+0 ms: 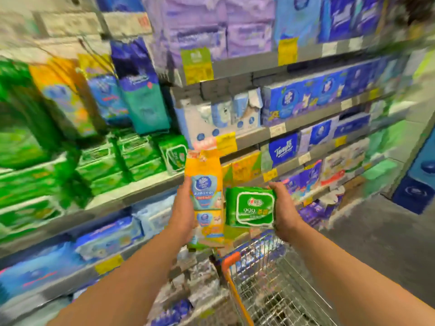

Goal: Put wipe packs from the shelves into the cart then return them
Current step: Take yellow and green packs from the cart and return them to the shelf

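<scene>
Tall wipe pack (204, 184) — yellow-orange, light-blue label. Flat wipe pack (250, 207) — green, white-bordered panel. Cart (270, 285): silver wire, orange handle.

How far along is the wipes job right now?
Nothing is clearly finished: what shows of the cart looks empty, though blur hides detail. In hand: the left hand grips an orange pack, and the right hand a green pack, above the cart. Whether loading or returning, I cannot tell.

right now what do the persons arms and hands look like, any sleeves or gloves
Both forearms are bare right up to the frame's bottom edge, with no sleeves showing. The left hand and right hand wear no gloves. No watch, ring or wristband is visible, though the picture is blurry.
</scene>
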